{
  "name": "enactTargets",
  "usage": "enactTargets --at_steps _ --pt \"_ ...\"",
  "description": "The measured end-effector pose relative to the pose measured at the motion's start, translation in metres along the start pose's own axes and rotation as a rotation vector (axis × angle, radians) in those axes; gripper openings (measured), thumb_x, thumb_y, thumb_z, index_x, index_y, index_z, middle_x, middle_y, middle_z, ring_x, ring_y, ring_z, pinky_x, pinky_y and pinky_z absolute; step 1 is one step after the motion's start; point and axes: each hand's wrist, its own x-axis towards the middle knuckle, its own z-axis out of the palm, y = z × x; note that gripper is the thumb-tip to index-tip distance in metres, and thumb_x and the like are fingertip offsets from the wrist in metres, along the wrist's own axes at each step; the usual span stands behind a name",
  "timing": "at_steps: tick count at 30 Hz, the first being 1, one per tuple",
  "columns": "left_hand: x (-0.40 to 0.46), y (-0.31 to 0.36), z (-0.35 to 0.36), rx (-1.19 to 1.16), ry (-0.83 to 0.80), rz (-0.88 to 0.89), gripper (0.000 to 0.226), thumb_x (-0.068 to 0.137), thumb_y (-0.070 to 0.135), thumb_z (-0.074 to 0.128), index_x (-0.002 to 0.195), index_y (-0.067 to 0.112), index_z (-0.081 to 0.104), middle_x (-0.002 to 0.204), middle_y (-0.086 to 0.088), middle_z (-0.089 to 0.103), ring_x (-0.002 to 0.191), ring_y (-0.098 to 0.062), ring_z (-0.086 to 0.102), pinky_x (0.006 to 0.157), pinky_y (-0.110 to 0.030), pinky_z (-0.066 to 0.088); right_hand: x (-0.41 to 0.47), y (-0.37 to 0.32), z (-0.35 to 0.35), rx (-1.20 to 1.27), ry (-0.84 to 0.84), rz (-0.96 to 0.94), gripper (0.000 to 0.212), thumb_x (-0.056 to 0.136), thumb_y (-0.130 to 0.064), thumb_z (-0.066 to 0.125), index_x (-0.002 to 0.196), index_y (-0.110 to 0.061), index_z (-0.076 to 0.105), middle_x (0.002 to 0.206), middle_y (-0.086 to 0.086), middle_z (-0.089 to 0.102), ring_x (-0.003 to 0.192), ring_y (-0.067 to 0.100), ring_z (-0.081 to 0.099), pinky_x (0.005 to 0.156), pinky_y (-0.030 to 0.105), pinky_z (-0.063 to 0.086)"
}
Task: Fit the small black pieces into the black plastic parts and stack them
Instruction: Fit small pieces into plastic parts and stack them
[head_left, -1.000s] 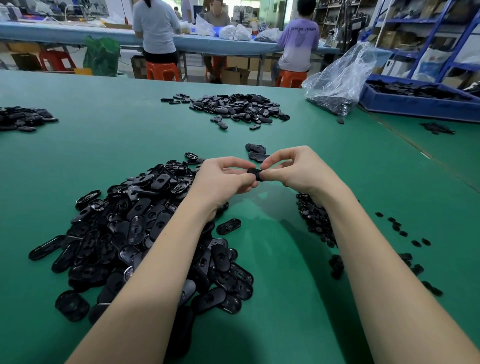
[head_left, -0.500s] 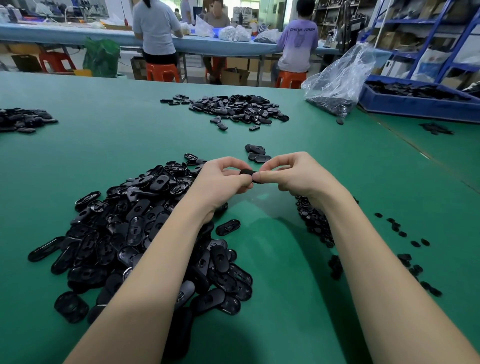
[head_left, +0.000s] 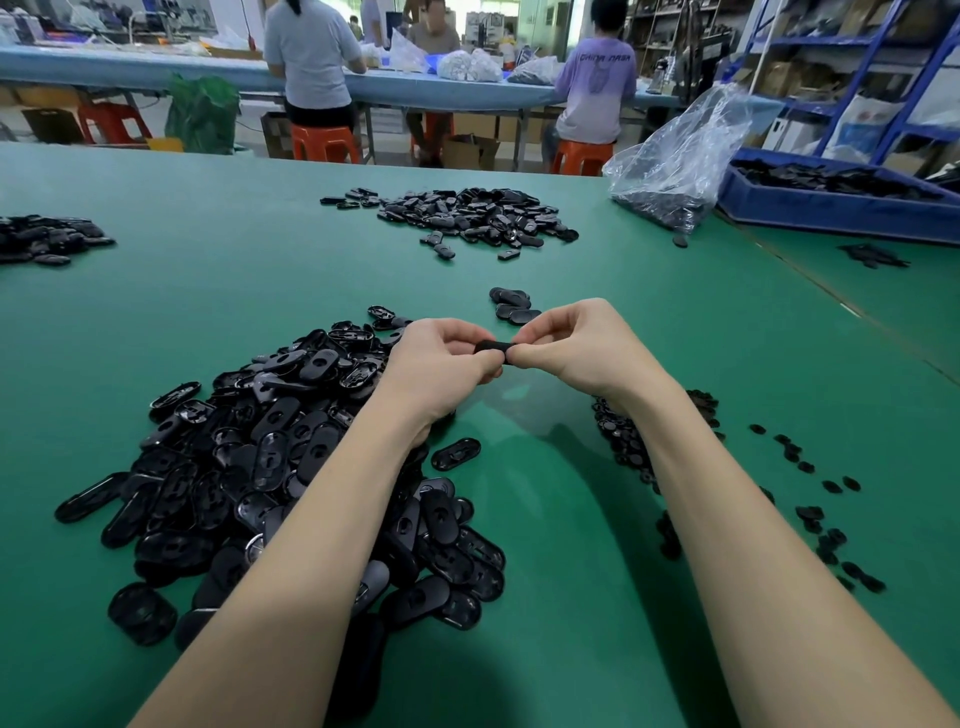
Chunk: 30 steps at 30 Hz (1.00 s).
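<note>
My left hand (head_left: 441, 364) and my right hand (head_left: 576, 345) meet above the green table, both pinching one black oval plastic part (head_left: 491, 347) between thumbs and fingers. Most of that part is hidden by the fingers. A big heap of black oval parts (head_left: 270, 467) lies under my left forearm. A smaller heap of small black pieces (head_left: 628, 441) lies under my right wrist, with loose ones (head_left: 826, 509) scattered to the right. A short stack of fitted parts (head_left: 511, 306) sits just beyond my hands.
Another pile of black parts (head_left: 467, 218) lies at the table's far middle and one (head_left: 47, 239) at the far left. A clear plastic bag (head_left: 680, 166) and a blue tray (head_left: 831, 197) stand at the far right. Several people sit at a blue bench behind.
Both hands have stayed together in place, fingers shifting slightly on the part; the right hand's pinch has moved a little lower and closer to the left thumb.
</note>
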Motion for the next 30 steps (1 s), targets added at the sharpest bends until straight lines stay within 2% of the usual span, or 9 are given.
enactTargets --at_steps 3,6,10,13,19,21,24,27,30 --pt "0.001 -0.001 0.004 0.039 0.062 0.037 0.015 0.081 0.008 0.076 0.082 0.022 0.068 0.071 0.0 0.075 0.068 -0.013 0.071 0.083 -0.034 0.059 0.001 0.003 0.005 0.043 0.035 -0.03 0.01 0.077 -0.022 0.082 0.077 -0.019 0.073 0.064 -0.009 0.067 0.05 0.001 0.051 0.049 0.013 0.039" --pt "0.0 -0.002 0.005 -0.001 0.078 0.053 0.015 0.08 0.008 0.076 0.082 0.021 0.069 0.071 0.0 0.075 0.068 -0.013 0.07 0.084 -0.038 0.058 -0.001 0.007 0.009 0.096 0.053 -0.102 0.011 0.081 -0.019 0.08 0.079 -0.023 0.07 0.066 -0.011 0.067 0.053 0.003 0.052 0.057 0.017 0.042" --pt "0.002 -0.004 -0.001 -0.091 0.092 0.016 0.02 0.08 0.01 0.074 0.095 0.02 0.066 0.076 -0.001 0.077 0.073 -0.015 0.073 0.092 -0.044 0.058 -0.002 0.01 0.01 -0.121 0.063 -0.283 0.018 0.079 -0.022 0.08 0.088 -0.032 0.068 0.079 -0.013 0.072 0.05 0.007 0.047 0.057 0.022 0.044" --pt "0.003 -0.004 -0.004 -0.089 0.063 0.011 0.023 0.081 0.015 0.071 0.101 0.023 0.065 0.078 0.002 0.078 0.084 -0.018 0.075 0.094 -0.045 0.057 0.005 0.012 0.011 -0.21 0.156 -0.308 0.008 0.08 -0.027 0.075 0.082 -0.032 0.07 0.077 -0.019 0.072 0.049 0.007 0.047 0.059 0.028 0.047" --pt "0.008 -0.007 -0.01 -0.051 0.122 0.013 0.009 0.086 0.018 0.068 0.093 0.023 0.069 0.073 0.006 0.076 0.074 -0.011 0.073 0.09 -0.041 0.059 0.036 0.018 -0.002 -0.123 0.105 -0.091 0.006 0.081 -0.03 0.08 0.077 -0.027 0.076 0.055 -0.022 0.063 0.052 -0.007 0.053 0.05 0.006 0.035" --pt "0.009 -0.007 -0.012 -0.018 0.123 0.014 0.007 0.084 0.023 0.068 0.091 0.024 0.069 0.072 0.007 0.076 0.075 -0.012 0.073 0.089 -0.04 0.059 0.052 0.021 -0.008 -0.138 0.09 0.024 0.01 0.081 -0.03 0.079 0.078 -0.021 0.077 0.053 -0.016 0.057 0.051 0.002 0.048 0.046 0.013 0.034" --pt "0.011 -0.005 -0.015 0.065 0.111 0.052 0.005 0.083 0.026 0.066 0.088 0.025 0.069 0.071 0.008 0.075 0.079 -0.014 0.073 0.088 -0.04 0.059 0.078 0.02 -0.014 -0.157 0.086 0.116 0.012 0.081 -0.027 0.078 0.083 -0.016 0.078 0.074 -0.003 0.064 0.058 0.013 0.044 0.049 0.022 0.033" --pt "0.011 -0.006 -0.015 0.108 0.093 0.059 0.004 0.085 0.024 0.066 0.086 0.025 0.069 0.072 0.007 0.075 0.082 -0.016 0.073 0.087 -0.042 0.059 0.098 0.012 -0.015 -0.291 0.027 0.14 0.009 0.081 -0.028 0.076 0.08 -0.019 0.077 0.085 0.003 0.071 0.062 0.016 0.046 0.047 0.022 0.035" --pt "0.011 -0.008 -0.015 0.125 0.075 0.053 0.005 0.086 0.023 0.064 0.086 0.023 0.07 0.075 0.005 0.076 0.084 -0.018 0.073 0.086 -0.044 0.059 0.112 0.003 -0.012 -0.478 -0.019 0.127 0.012 0.081 -0.031 0.076 0.084 -0.019 0.078 0.09 0.001 0.072 0.072 0.015 0.058 0.058 0.024 0.048"
